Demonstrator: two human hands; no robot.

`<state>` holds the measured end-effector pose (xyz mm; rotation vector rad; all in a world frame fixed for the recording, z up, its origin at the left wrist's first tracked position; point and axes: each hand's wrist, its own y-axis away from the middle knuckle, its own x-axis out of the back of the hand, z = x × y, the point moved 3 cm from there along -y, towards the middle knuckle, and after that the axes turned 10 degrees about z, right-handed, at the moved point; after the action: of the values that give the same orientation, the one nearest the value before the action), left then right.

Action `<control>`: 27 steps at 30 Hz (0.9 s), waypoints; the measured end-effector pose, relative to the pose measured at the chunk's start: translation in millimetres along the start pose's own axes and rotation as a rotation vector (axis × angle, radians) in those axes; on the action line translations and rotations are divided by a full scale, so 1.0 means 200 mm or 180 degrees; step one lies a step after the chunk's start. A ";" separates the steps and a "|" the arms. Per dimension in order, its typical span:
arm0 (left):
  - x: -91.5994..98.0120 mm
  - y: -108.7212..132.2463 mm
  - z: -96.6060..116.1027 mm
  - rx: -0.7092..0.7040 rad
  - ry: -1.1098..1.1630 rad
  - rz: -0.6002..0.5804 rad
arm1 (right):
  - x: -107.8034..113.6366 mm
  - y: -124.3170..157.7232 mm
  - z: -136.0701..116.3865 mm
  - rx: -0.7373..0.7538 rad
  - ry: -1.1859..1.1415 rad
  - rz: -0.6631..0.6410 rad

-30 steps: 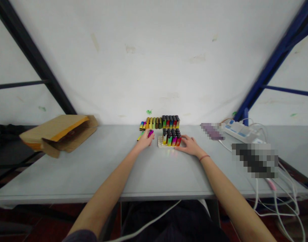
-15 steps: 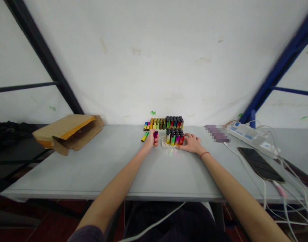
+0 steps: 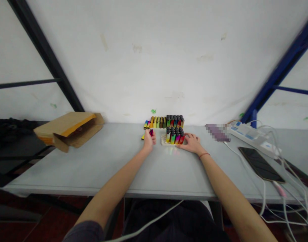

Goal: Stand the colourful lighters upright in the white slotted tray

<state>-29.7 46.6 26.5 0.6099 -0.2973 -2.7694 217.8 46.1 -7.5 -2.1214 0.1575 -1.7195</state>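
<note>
My left hand (image 3: pixel 148 140) is closed around a magenta lighter (image 3: pixel 151 132), whose upper end shows above the fingers. Just behind that hand, a yellow lighter (image 3: pixel 143 137) lying on the table is partly covered. A white holed tray (image 3: pixel 166 143) carries rows of upright, multicoloured lighters (image 3: pixel 175 136) with black tops; holes at its left end show no lighters. My right hand (image 3: pixel 192 143) grips the tray's right end, thumb at the front and fingers round the side. Behind the tray stands another block of upright lighters (image 3: pixel 175 121). Left of it are yellow and olive lighters (image 3: pixel 157 122).
Two colourful lighters (image 3: pixel 146 124) lie by the wall. An open cardboard box (image 3: pixel 68 129) rests on the table's left. At right are a power strip (image 3: pixel 254 139), a black phone (image 3: pixel 261 164), a blurred-out purple device (image 3: pixel 217 133) and white cables (image 3: pixel 263 195).
My left hand has moved a little left with the magenta lighter, now covering more of the lighter lying behind it. My right hand stays at the tray.
</note>
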 end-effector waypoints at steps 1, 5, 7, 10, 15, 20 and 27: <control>0.00 0.00 0.00 -0.0017 0.0020 -0.0010 | 0.00 0.00 0.00 0.0001 0.0001 0.0002; 0.00 0.01 0.00 0.0019 -0.0005 -0.0103 | 0.00 0.00 0.00 -0.0003 0.0011 -0.0020; 0.00 0.02 0.01 0.0094 -0.0020 -0.0134 | 0.00 0.00 0.00 -0.0012 0.0016 -0.0029; 0.00 0.02 0.01 0.0151 0.0032 -0.0043 | 0.00 0.00 0.00 -0.0018 0.0007 -0.0043; 0.02 0.00 0.03 0.0038 0.0207 0.0085 | 0.00 0.00 0.00 -0.0019 -0.0012 -0.0043; 0.02 -0.04 0.03 -0.0230 0.0014 -0.0271 | 0.01 0.01 -0.01 0.0009 -0.0002 -0.0044; 0.01 -0.07 0.02 -0.2066 -0.0920 -0.0623 | 0.02 0.02 -0.01 -0.0011 -0.0048 -0.0080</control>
<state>-35.5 60.1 25.1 0.0759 0.6179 -2.8837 216.9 41.1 -5.3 -2.1471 0.1302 -1.7182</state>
